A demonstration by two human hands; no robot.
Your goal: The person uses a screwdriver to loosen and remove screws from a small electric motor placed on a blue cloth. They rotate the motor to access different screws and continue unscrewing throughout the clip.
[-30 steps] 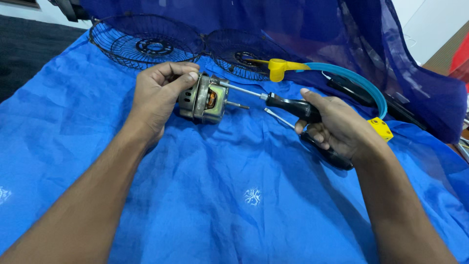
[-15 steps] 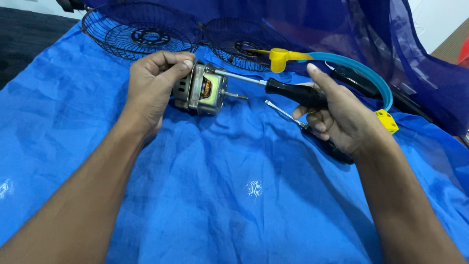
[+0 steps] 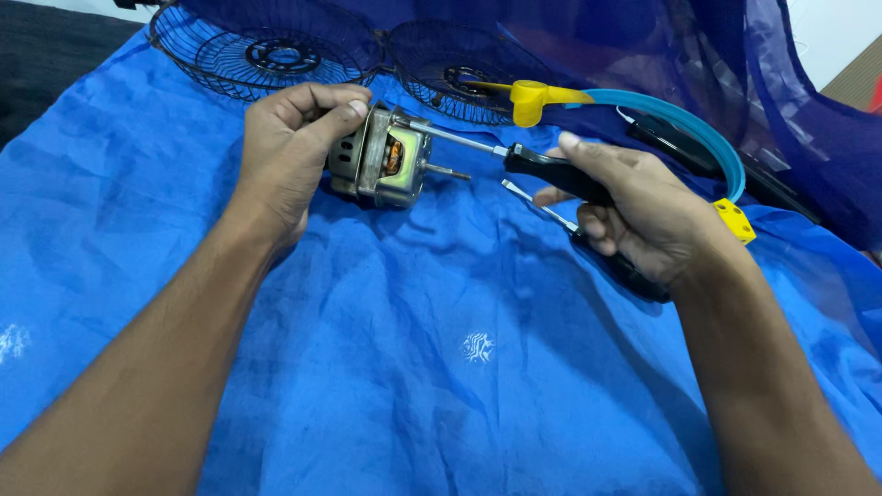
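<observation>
My left hand grips a small silver electric motor with copper windings, its shaft pointing right, held just above the blue cloth. My right hand holds a black-handled screwdriver, whose metal tip touches the top edge of the motor housing. A second screwdriver with a black handle lies on the cloth under my right hand, partly hidden by the fingers.
Two black wire fan grilles lie at the far edge of the cloth. A blue curved band with yellow ends rests beside them. Dark blue fabric is bunched at the back right.
Both hands have kept their grip. The screwdriver tip has come up to the top edge of the motor, and the view has tilted down slightly.
</observation>
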